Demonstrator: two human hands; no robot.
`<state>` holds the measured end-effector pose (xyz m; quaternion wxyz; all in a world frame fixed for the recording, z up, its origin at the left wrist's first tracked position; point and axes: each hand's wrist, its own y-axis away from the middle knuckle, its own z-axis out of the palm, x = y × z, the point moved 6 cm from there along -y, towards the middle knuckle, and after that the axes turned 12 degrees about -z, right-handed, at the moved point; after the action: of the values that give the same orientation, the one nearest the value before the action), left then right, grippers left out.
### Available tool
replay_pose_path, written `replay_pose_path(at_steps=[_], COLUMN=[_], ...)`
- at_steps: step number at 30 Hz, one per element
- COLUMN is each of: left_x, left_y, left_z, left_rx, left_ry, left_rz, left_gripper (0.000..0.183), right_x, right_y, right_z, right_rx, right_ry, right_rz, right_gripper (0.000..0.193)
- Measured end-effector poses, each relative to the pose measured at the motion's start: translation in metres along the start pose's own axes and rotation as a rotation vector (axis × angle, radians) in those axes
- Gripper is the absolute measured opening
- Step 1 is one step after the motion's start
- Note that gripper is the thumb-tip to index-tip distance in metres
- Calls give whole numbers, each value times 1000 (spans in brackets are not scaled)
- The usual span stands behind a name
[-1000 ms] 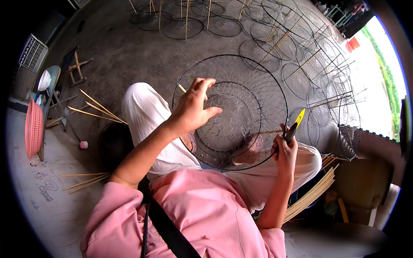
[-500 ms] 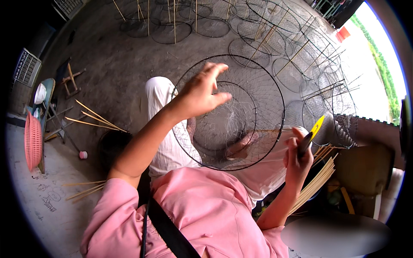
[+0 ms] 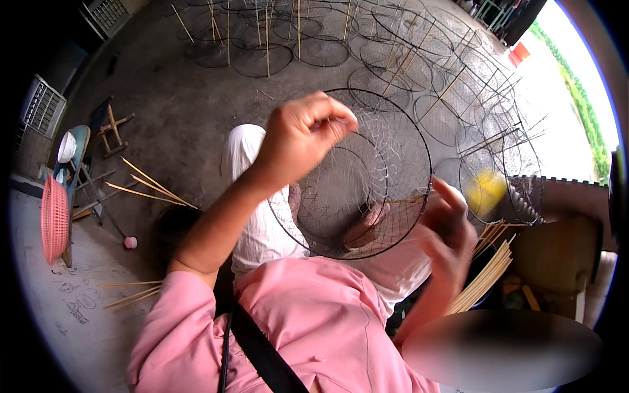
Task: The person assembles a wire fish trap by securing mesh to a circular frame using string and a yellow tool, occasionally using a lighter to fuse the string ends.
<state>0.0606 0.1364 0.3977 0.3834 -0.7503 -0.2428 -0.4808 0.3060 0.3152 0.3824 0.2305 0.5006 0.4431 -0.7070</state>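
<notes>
A round black wire frame with netting [image 3: 393, 131] stands tilted over my lap, above my white trousers [image 3: 252, 216]. My left hand [image 3: 301, 137] is raised in front of its upper left part, fingers curled and pinched on the mesh. My right hand [image 3: 452, 239] is blurred by motion at the frame's lower right rim. A yellow tool [image 3: 488, 187] shows as a blur at its fingertips and seems held there. My pink sleeves and a black strap fill the lower middle.
Several wire ring frames with bamboo sticks [image 3: 393, 52] cover the concrete floor ahead. Loose sticks [image 3: 147, 187] lie at left, and a bundle of sticks [image 3: 485, 278] at right. A pink basket [image 3: 54, 219] and a blue chair [image 3: 75, 150] stand far left. A small spool [image 3: 131, 242] lies nearby.
My left hand has risen and closed its fingers into a pinch. The net frame has come up closer. My right hand has swung down and to the right with the yellow tool.
</notes>
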Motion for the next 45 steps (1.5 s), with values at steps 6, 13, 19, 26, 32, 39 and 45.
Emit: replay_pose_path(at_steps=[6,13,19,26,32,39,45], left_x=[25,-80,-31,-18,-89,-10,-53], left_y=[18,34,5,0,25,48,46], left_z=[9,-19,-11,3,-51,24,54], left_rx=[-71,2,-169,-71,168,-475,-668], left_ry=[-46,982,892,707,-256,-279,-401], left_rz=[8,-618,-457,-419,-210,54,-376], left_gripper=[9,20,17,16,3,12,46], right_x=[44,84,-16,1,37,42,71], right_y=[-57,-30,-29,-39,18,24,36], right_z=[75,-22,-15,94,84,108,134], right_rx=[137,342,355,-557,-447,-526,-707], right_ry=[103,0,370,1137,1207,1253,1145], right_rz=[-155,15,-463,-302,-523,-788,-814], right_gripper=[11,9,26,38,19,32,35])
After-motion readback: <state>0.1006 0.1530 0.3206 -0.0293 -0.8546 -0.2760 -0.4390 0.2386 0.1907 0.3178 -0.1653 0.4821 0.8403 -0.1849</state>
